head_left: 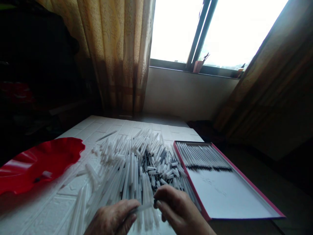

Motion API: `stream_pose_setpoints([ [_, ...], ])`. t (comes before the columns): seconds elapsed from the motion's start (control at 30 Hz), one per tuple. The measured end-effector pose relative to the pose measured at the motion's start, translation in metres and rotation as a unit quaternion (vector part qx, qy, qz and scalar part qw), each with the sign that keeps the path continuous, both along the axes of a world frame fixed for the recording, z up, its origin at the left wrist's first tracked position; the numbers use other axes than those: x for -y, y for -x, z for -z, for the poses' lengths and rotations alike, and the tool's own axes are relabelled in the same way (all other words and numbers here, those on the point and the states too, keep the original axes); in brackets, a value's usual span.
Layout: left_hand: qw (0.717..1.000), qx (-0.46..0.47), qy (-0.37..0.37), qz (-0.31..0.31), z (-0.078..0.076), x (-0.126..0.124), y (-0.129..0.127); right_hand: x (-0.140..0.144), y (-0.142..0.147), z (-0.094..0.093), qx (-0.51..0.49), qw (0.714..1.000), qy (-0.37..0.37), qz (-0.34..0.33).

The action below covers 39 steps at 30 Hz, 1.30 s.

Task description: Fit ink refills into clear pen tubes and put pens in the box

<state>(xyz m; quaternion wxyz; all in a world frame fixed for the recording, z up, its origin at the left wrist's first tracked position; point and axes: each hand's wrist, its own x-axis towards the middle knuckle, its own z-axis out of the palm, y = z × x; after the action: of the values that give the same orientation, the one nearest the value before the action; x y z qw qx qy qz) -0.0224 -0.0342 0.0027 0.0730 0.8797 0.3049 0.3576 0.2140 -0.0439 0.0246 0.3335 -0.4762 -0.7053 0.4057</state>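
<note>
Head view: pink-edged tray (pixel 244 202) holds a row of pens (pixel 202 156); red dish (pixel 36 163) nearly bare.

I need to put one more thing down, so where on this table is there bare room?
Bare tabletop lies at the far edge, beyond the pile of white tubes. The near half of the shallow box, below its row of tubes, is free. Crowded: the middle, between red dish and box, around the left hand and right hand.

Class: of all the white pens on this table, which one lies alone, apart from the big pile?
The single pen at the table's far left, beyond the pile, with bare tabletop around it.
</note>
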Motion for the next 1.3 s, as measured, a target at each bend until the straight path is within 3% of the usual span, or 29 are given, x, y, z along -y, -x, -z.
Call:
stream_pose_setpoints([
  [0.1, 1.000, 0.004, 0.004, 0.000, -0.002, 0.001, -0.001, 0.001, 0.003, 0.002, -0.039, 0.999, -0.003, 0.000],
  [0.43, 0.999, 0.027, 0.015, 0.023, 0.012, -0.002, 0.002, 0.001, 0.005, -0.001, -0.020, 0.999, -0.029, -0.005],
  [0.63, 0.999, 0.024, 0.020, 0.017, 0.012, -0.002, 0.000, 0.003, 0.005, -0.004, 0.002, 0.997, -0.083, -0.005],
  [0.9, 0.999, 0.017, 0.012, 0.029, 0.018, -0.003, 0.003, -0.001, 0.005, -0.003, 0.076, 0.972, -0.222, -0.030],
  [1.3, 0.999, -0.001, 0.034, 0.030, 0.009, 0.000, 0.002, 0.001, 0.007, -0.003, 0.219, 0.948, -0.228, -0.021],
])
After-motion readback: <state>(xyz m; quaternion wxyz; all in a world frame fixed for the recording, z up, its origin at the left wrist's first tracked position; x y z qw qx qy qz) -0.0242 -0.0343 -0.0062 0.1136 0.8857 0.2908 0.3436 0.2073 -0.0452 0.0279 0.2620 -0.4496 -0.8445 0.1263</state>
